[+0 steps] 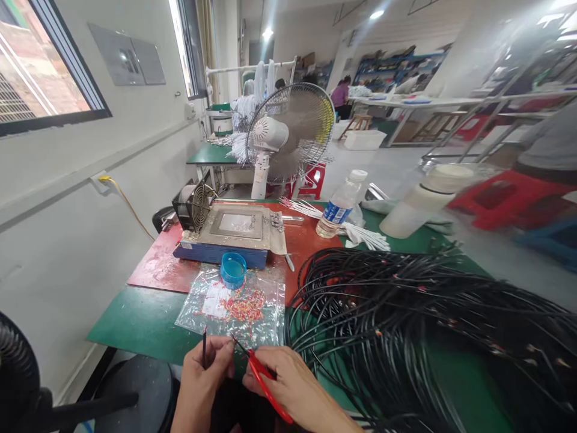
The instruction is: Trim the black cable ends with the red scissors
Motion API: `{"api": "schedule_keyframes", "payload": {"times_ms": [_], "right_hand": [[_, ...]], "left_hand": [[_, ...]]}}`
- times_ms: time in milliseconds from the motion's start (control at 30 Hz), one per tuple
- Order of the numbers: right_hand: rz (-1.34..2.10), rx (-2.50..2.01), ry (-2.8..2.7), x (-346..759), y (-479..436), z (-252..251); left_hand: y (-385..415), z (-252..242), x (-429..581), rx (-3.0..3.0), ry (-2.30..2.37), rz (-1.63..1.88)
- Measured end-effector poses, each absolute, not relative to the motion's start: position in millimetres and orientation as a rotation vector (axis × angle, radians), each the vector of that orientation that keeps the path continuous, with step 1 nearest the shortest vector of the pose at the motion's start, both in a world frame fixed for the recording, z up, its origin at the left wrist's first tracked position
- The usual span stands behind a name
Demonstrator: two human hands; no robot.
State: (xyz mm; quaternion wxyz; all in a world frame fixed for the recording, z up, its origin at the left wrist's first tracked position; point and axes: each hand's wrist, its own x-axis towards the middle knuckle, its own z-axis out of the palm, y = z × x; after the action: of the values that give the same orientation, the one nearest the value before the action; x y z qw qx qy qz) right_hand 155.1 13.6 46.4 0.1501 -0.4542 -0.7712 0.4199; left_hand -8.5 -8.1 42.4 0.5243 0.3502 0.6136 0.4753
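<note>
At the table's front edge my left hand (pixel 208 364) is closed on a thin black cable (pixel 204 349), whose end sticks up above the fingers. Close beside it on the right, my right hand (pixel 283 376) grips red-handled pliers or cutters (pixel 265 385). The tool's dark tip points up and left, near my left fingertips. Beyond the hands lies a clear plastic bag (pixel 270 300) with many small red and yellow pieces (pixel 247 305) on it. A blue round container (pixel 233 270) stands at the bag's far edge.
A big heap of black cables (pixel 383 313) covers the right side of the green table (pixel 139 319). Further back are a blue-based hot plate device (pixel 220 252), a small fan (pixel 193 206), a water bottle (pixel 339 207), white wires (pixel 367 237) and a large fan (pixel 291 132). People sit in the background.
</note>
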Motion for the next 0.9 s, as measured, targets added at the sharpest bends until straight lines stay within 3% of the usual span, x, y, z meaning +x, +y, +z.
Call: {"api": "schedule_keyframes", "payload": {"times_ms": [667, 900], "right_hand": [[1.223, -1.326, -2.087, 150.3, 18.5, 26.3], [1.769, -1.214, -1.343, 147.2, 26.4, 25.5]], "left_hand": [[-0.7, 26.8, -13.0, 0.873, 1.442, 1.131], [-8.2, 27.5, -15.0, 0.713, 1.212, 1.109]]}}
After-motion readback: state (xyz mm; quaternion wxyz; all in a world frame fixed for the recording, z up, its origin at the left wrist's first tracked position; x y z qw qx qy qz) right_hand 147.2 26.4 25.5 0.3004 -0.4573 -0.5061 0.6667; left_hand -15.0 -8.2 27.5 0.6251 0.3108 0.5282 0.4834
